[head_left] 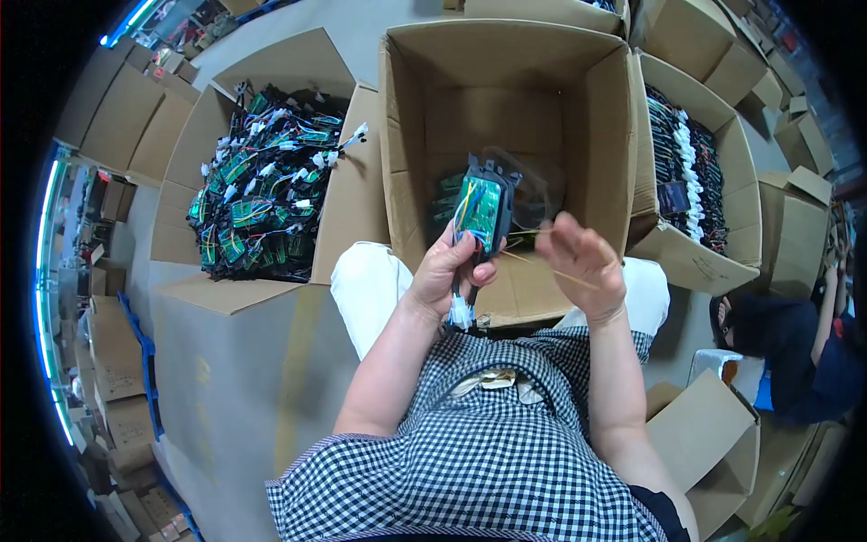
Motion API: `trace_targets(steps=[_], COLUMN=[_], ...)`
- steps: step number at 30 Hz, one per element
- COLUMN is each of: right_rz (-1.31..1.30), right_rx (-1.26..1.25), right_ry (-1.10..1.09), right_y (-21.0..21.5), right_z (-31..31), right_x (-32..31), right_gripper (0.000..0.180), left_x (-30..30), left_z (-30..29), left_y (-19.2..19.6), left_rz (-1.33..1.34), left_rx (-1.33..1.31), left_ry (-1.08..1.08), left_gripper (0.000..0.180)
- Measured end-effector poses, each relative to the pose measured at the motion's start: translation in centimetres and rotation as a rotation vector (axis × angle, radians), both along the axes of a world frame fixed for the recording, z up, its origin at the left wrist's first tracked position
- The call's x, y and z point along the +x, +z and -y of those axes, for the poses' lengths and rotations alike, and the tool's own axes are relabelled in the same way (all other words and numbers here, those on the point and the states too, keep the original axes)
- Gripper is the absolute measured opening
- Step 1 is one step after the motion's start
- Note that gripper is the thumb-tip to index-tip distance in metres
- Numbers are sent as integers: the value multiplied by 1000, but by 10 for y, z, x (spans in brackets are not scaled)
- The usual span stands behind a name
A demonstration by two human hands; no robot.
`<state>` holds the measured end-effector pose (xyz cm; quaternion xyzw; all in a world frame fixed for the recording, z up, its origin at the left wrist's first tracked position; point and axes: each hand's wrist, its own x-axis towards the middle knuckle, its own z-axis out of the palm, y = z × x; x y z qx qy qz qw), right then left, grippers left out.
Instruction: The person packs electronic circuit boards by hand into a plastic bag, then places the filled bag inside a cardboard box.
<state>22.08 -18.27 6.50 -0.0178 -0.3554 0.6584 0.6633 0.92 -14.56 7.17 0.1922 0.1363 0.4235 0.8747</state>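
Note:
My left hand (449,271) grips a green circuit board (480,212) set in a black frame, held upright over the middle cardboard box (596,135). Wires with white connectors (461,313) hang from the board below my palm. My right hand (582,262) is raised beside the board, fingers spread, with a thin yellowish rubber band (551,268) stretched across them toward the board. A few similar boards lie at the bottom of the middle box.
A cardboard box (194,135) at the left is heaped with green boards and wires (262,185). A box at the right (695,262) holds black parts with white connectors in rows. Another person (795,348) in dark clothes sits at the far right. More boxes surround me.

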Motion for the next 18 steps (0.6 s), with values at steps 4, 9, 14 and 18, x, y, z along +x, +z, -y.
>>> trace_targets(steps=[4, 9, 14, 18], right_rz=[76, 1235, 192, 578], right_rx=[-68, -30, -630, -234], right_ry=[-83, -63, 375, -267], right_y=[11, 32, -19, 10], right_z=[-19, -38, -45, -30], right_x=[9, 5, 17, -23], right_gripper=[76, 67, 53, 60], left_x=[-2, 3, -18, -24], left_z=[4, 20, 17, 15], left_y=[17, 28, 53, 38], left_rz=[-439, -1577, -821, -314], left_rx=[87, 1512, 1235, -170], left_ry=[19, -386, 51, 307], left_gripper=[41, 37, 30, 32])
